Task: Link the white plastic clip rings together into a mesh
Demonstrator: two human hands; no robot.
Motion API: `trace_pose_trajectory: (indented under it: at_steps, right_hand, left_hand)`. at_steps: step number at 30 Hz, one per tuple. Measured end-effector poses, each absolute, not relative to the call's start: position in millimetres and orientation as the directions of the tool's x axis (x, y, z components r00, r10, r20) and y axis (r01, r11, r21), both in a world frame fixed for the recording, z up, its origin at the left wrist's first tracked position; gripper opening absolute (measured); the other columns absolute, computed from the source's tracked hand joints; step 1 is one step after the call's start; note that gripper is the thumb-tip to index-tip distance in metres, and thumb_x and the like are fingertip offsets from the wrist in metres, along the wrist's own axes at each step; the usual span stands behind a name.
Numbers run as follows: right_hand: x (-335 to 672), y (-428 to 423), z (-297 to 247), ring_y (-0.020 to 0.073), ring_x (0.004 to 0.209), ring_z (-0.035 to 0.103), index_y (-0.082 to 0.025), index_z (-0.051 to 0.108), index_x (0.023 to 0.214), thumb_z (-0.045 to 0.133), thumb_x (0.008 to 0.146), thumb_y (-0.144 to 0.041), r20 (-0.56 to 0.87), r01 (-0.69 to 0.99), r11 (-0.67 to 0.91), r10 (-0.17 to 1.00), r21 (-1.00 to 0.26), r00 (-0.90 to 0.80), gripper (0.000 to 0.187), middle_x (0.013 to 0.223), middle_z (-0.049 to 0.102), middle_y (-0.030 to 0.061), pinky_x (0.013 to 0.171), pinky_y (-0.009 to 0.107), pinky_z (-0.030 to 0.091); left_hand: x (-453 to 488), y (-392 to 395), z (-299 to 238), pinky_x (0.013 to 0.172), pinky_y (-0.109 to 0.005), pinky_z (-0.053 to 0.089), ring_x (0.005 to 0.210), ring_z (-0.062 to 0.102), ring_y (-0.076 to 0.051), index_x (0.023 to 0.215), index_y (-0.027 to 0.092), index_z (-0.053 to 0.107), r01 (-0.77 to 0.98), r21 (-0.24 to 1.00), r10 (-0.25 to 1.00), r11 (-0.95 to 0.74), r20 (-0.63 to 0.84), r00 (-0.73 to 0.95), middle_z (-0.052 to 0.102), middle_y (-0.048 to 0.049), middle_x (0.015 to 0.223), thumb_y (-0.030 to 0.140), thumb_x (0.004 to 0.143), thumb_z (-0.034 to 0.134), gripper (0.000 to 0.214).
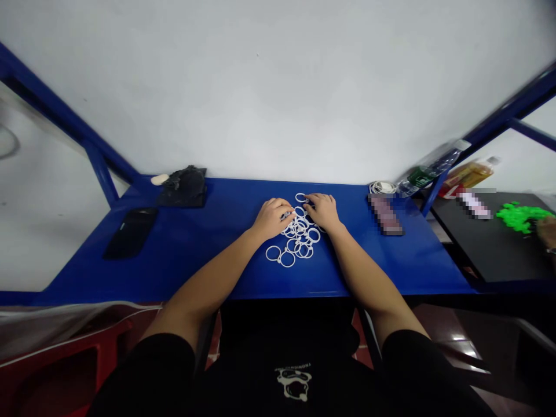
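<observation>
A loose pile of white plastic rings (303, 250), some linked in pairs by small tabs, lies on the blue table (234, 260). At the pile's left edge is my left hand (273, 219), its fingers curled round a small pale part of a ring between thumb and forefinger. Opposite it, my right hand (322, 209) is bent over the right side, its fingertips pinching the tab of a single white ring (300, 197) at the far end. Parts of the pile are hidden beneath both hands.
On the left lie a black phone (130, 233) and a dark flat pad (185, 196). A coiled white cable (382, 187), a blurred-out phone (386, 214) and a bottle (430, 171) are at right. Beyond, another person's hand (546, 230) is beside green pieces (519, 216).
</observation>
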State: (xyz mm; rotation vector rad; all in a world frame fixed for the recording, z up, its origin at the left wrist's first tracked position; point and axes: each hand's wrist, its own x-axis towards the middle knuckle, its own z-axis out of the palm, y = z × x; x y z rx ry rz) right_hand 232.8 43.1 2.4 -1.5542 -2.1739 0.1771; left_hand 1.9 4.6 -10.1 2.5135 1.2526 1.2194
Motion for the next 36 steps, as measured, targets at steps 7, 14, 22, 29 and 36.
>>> trace_pose_trajectory:
  at_steps: [7,14,22,29,36]
  right_hand:
    - [235,45,-1,0.0331,0.113,0.065,-0.024,0.081,0.103,0.061,0.099,-0.022,0.317,0.874,0.340,0.920,-0.347,-0.232,0.021,0.113,0.080,0.0106,0.114,0.058,0.037]
    - [230,42,3,0.0302,0.107,0.069,-0.024,0.078,0.115,0.058,0.102,-0.028,0.431,0.800,0.420,0.873,-0.428,-0.228,0.024,0.114,0.081,0.0096,0.110,0.052,0.043]
    - [210,25,7,0.0278,0.102,0.072,-0.026,0.077,0.108,0.059,0.105,-0.041,0.553,0.681,0.530,0.805,-0.505,-0.215,0.024,0.104,0.081,0.0077,0.118,0.054,0.041]
    - [198,11,10,0.0267,0.101,0.071,-0.026,0.075,0.117,0.059,0.103,-0.038,0.562,0.661,0.590,0.773,-0.464,-0.295,0.024,0.098,0.079,0.0059,0.119,0.055,0.040]
    - [198,9,14,0.0263,0.102,0.068,-0.029,0.075,0.113,0.055,0.105,-0.033,0.567,0.636,0.650,0.732,-0.416,-0.377,0.022,0.101,0.079,0.0051,0.121,0.056,0.037]
  left_hand:
    - [0,4,-9,0.095,-0.043,0.049,0.099,0.066,-0.023,0.089,0.021,0.075,0.662,0.407,0.727,-0.629,0.608,0.317,0.076,-0.0062,0.108,0.036,0.098,0.075,0.017]
    - [1,5,-11,0.095,-0.047,0.047,0.100,0.068,-0.026,0.090,0.022,0.076,0.708,0.442,0.787,-0.551,0.559,0.263,0.077,-0.0059,0.105,0.037,0.096,0.078,0.016]
    - [3,1,-5,0.095,-0.045,0.049,0.101,0.070,-0.026,0.109,0.023,0.078,0.664,0.386,0.700,-0.641,0.650,0.297,0.078,-0.0066,0.106,0.032,0.100,0.071,0.014]
    - [1,0,-1,0.083,-0.041,0.046,0.090,0.067,-0.025,0.121,0.023,0.077,0.713,0.340,0.674,-0.614,0.695,0.250,0.076,-0.0062,0.091,0.032,0.104,0.065,0.022]
    - [0,3,-6,0.081,-0.041,0.045,0.088,0.067,-0.024,0.113,0.024,0.080,0.731,0.337,0.701,-0.593,0.663,0.263,0.076,-0.0065,0.089,0.033,0.104,0.063,0.021]
